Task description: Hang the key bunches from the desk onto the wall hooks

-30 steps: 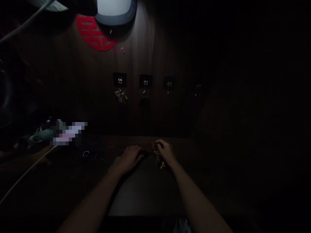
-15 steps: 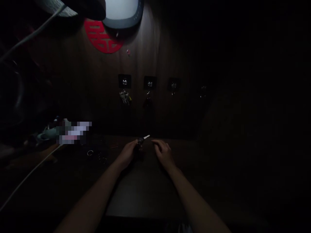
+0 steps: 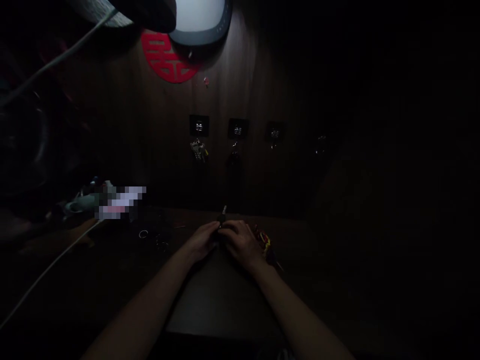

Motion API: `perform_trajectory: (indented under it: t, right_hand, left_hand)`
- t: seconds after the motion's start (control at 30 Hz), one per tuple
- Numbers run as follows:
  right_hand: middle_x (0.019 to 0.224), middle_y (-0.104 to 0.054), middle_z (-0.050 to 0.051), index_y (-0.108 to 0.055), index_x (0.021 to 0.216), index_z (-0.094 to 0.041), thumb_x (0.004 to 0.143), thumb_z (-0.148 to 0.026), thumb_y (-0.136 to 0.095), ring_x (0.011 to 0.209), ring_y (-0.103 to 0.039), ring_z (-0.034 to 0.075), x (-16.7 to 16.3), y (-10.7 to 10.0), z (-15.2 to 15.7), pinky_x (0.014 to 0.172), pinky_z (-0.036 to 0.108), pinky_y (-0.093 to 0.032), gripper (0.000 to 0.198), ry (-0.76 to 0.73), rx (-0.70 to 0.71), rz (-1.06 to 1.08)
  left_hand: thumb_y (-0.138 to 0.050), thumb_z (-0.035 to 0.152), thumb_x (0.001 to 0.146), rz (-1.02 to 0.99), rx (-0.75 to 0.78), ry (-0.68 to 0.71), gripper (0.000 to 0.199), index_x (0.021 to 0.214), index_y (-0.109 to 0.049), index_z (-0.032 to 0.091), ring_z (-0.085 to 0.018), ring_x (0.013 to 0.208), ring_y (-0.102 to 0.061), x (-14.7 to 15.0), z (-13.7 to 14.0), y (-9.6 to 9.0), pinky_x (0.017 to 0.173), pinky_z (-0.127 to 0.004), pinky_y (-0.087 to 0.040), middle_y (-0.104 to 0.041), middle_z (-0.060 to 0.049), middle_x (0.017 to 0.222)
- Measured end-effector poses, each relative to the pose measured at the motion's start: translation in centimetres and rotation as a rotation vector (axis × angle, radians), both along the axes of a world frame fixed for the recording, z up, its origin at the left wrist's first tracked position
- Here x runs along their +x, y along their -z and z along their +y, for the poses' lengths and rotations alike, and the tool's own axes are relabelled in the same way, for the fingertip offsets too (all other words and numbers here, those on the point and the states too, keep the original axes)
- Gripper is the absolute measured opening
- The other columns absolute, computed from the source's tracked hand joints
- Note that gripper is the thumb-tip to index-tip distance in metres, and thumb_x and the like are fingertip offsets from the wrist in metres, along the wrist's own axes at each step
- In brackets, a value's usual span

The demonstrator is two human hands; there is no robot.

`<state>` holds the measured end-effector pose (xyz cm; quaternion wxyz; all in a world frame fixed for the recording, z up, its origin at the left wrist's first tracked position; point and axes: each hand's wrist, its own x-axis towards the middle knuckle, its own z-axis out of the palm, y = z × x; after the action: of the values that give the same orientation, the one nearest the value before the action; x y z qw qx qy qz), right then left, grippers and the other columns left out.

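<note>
My left hand (image 3: 202, 241) is closed on a key (image 3: 224, 212), whose dark head sits at the fingertips and whose pale blade points up and away. My right hand (image 3: 242, 242) has come against the left one, and its curled fingers pinch at the lower end of the key. What lies between the fingertips is mostly hidden by shadow. Just beyond the right wrist, a small red and yellow bundle (image 3: 265, 241) rests on the dark tabletop (image 3: 219, 300); its kind is hard to make out.
On the wall, several dark hook plates (image 3: 237, 129) hang in a row, one with a bunch of keys (image 3: 198, 151). A lit lamp (image 3: 200, 20) overlaps a red paper cutout (image 3: 170, 62). Metal rings (image 3: 143, 234) and a white cable (image 3: 56, 267) lie left.
My right hand has moved left to meet the left hand at the key. The key now points more upright. The red and yellow bundle has come into view beside my right hand.
</note>
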<state>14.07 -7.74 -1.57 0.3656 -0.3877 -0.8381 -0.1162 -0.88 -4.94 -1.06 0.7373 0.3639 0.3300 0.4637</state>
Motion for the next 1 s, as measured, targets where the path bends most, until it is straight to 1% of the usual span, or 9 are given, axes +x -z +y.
perform_trajectory:
  t: [0.2,0.33,0.47,0.6,0.7,0.8,0.87,0.93,1.0]
  right_hand:
    - [0.105,-0.057,0.007,-0.061,0.101,-0.025,0.084,-0.017,-0.051,0.096,-0.048,0.021,0.0,0.4,0.3,0.081,0.035,-0.041,0.021,0.026,0.041,-0.008]
    - [0.104,-0.058,0.007,-0.060,0.101,-0.024,0.084,-0.019,-0.049,0.096,-0.050,0.020,0.1,0.3,0.3,0.081,0.034,-0.041,0.020,-0.009,0.028,0.074]
    - [0.090,-0.061,0.005,-0.058,0.093,-0.021,0.085,-0.021,-0.048,0.087,-0.055,0.017,0.3,0.2,0.5,0.077,0.031,-0.043,0.013,-0.025,-0.069,0.350]
    - [0.080,-0.060,0.001,-0.055,0.086,-0.021,0.080,-0.031,-0.054,0.076,-0.057,0.015,0.5,0.2,1.0,0.069,0.027,-0.044,0.012,0.059,-0.226,0.709]
    - [0.073,-0.057,-0.001,-0.053,0.082,-0.020,0.075,-0.037,-0.058,0.068,-0.055,0.014,0.5,0.1,1.4,0.063,0.025,-0.043,0.019,0.075,-0.319,0.920]
    - [0.067,-0.054,-0.003,-0.051,0.076,-0.020,0.071,-0.037,-0.060,0.064,-0.053,0.012,0.3,-0.3,1.4,0.060,0.024,-0.043,0.020,0.017,-0.351,1.048]
    - [0.066,-0.053,-0.004,-0.050,0.074,-0.020,0.070,-0.037,-0.061,0.063,-0.053,0.012,0.1,-0.5,1.4,0.059,0.023,-0.043,0.020,0.002,-0.346,1.089]
    - [0.067,-0.053,-0.004,-0.050,0.073,-0.020,0.068,-0.036,-0.063,0.063,-0.053,0.012,0.0,-0.5,1.4,0.058,0.023,-0.044,0.021,0.007,-0.360,1.111]
    - [0.068,-0.053,-0.004,-0.050,0.074,-0.021,0.067,-0.037,-0.064,0.062,-0.054,0.012,0.0,-0.3,1.4,0.055,0.023,-0.045,0.022,-0.006,-0.411,1.149]
  left_hand:
    - [-0.062,0.020,0.076,-0.004,-0.002,0.035,0.006,0.076,-0.064,0.014,-0.009,0.051,-0.052,0.0,-0.2,-0.2,0.046,-0.019,-0.039,-0.059,0.001,0.059]
    - [-0.062,0.024,0.076,0.004,0.006,0.084,0.011,0.080,-0.064,0.014,-0.009,0.056,-0.055,0.0,-0.1,0.0,0.052,-0.020,-0.042,-0.061,-0.001,0.065]
    - [-0.062,0.033,0.076,-0.003,-0.028,0.105,0.017,0.080,-0.062,0.017,-0.012,0.071,-0.059,-0.1,0.1,0.2,0.064,-0.024,-0.045,-0.064,-0.002,0.077]
    - [-0.062,0.040,0.074,0.016,-0.031,0.074,0.025,0.088,-0.059,0.020,-0.016,0.081,-0.060,-0.1,0.4,0.2,0.078,-0.034,-0.046,-0.063,-0.004,0.094]
    - [-0.059,0.043,0.075,0.105,0.088,0.023,0.033,0.099,-0.057,0.022,-0.020,0.095,-0.059,0.1,0.2,0.0,0.085,-0.038,-0.043,-0.060,-0.008,0.110]
    - [-0.065,0.038,0.072,0.213,0.344,0.007,0.040,0.107,-0.056,0.022,-0.022,0.110,-0.052,0.5,-0.3,-0.4,0.094,-0.037,-0.038,-0.058,-0.008,0.118]
    - [-0.073,0.029,0.064,0.254,0.466,0.023,0.050,0.110,-0.054,0.022,-0.022,0.111,-0.051,0.7,-0.7,-0.6,0.095,-0.035,-0.038,-0.059,-0.007,0.116]
    - [-0.076,0.022,0.059,0.265,0.503,0.062,0.058,0.112,-0.051,0.021,-0.021,0.106,-0.054,0.9,-1.0,-0.6,0.093,-0.035,-0.040,-0.061,-0.007,0.111]
    - [-0.076,0.020,0.059,0.282,0.511,0.082,0.058,0.112,-0.050,0.020,-0.021,0.103,-0.056,1.0,-1.1,-0.4,0.090,-0.034,-0.042,-0.062,-0.008,0.108]
